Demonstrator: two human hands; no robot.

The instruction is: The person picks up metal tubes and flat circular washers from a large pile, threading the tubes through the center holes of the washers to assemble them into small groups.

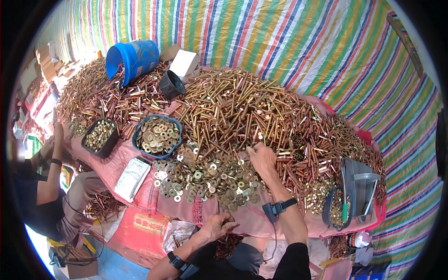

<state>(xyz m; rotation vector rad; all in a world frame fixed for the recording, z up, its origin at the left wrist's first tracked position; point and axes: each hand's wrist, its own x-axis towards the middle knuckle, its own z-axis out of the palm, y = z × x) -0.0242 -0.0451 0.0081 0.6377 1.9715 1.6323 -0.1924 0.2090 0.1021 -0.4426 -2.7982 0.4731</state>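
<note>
My right hand [262, 160] reaches into the near side of a big heap of brass-coloured bolts [226, 105]. Its fingers are bent and drawn together on the bolts; whatever they pinch is hidden. Just left of it spreads a pile of flat round washers [210, 179]. At the front edge of the cloth-covered table, below the washers, my left hand [218, 227] is curled with the fingertips closed. I cannot make out what is between them.
Beyond the washers stand a blue-rimmed tub of washers [157, 136], a dark bin of nuts [99, 138], a black cup [171, 85] and a tipped blue bucket [132, 61]. A silver packet [132, 179] lies left. Loose nuts [319, 196] and a grey scoop [360, 184] lie right. Another person [56, 186] sits left.
</note>
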